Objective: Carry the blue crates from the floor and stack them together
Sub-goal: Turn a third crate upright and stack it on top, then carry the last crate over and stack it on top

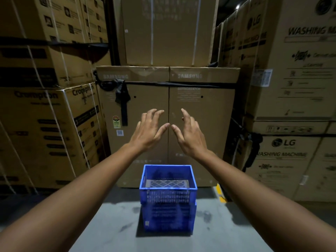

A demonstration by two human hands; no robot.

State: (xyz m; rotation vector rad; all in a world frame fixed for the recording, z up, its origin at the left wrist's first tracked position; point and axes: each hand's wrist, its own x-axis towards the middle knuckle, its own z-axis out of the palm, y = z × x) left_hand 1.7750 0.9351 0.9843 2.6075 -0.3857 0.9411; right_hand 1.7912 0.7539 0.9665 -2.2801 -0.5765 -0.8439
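Blue crates (168, 197), two stacked squarely on the near floor, could topple if nudged, since the left hand (149, 131) and right hand (190, 135) (both released, empty) hover above.

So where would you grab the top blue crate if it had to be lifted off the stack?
Probably by the rims of the two short side walls, one hand from each side. The top blue crate sits square on the lower crate, open side up, with a slot visible in its left wall. Left hand and right hand are empty.
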